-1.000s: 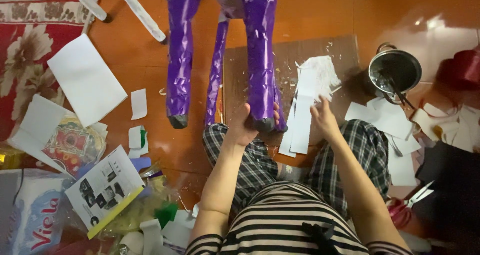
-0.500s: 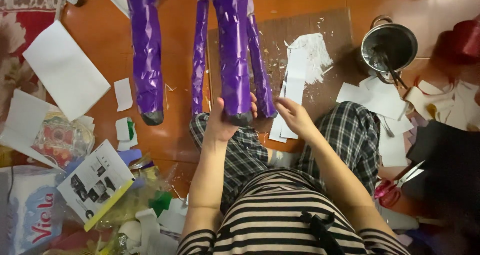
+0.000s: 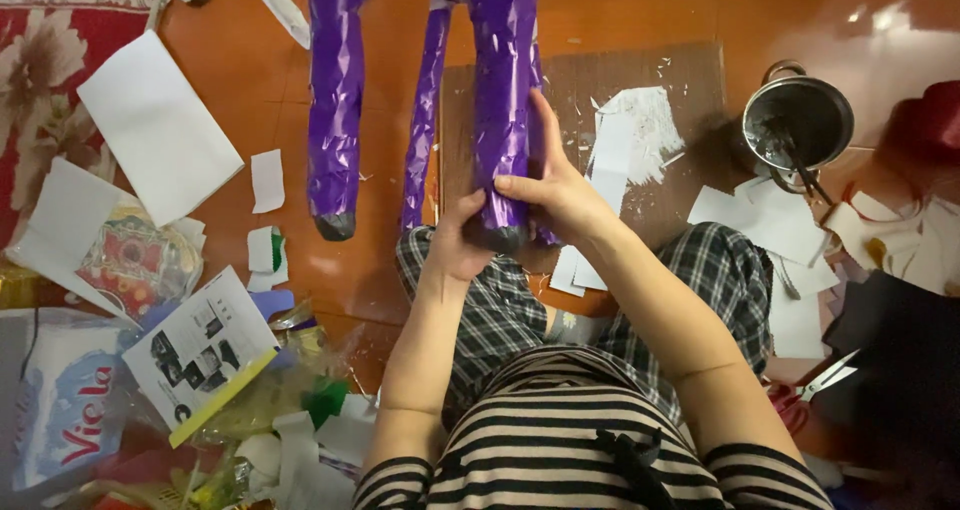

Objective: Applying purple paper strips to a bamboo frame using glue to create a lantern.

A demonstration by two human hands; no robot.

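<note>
Head view: both hands (image 3: 520,220) now wrap the purple leg (image 3: 503,100), right hand (image 3: 560,195) newly joined.

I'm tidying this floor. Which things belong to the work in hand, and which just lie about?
In use:
left hand
right hand
purple leg both hands grip

Lying about:
metal pot
scissors
white sheet
leaflet
paper scraps

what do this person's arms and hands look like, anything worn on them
Both hands are bare: the left hand and right hand show no gloves, and no rings or watch can be made out. The forearms are uncovered up to the elbows. Above that, short sleeves of a black-and-white striped top cover the upper arms, ending in striped cuffs near the bottom of the view.
</note>
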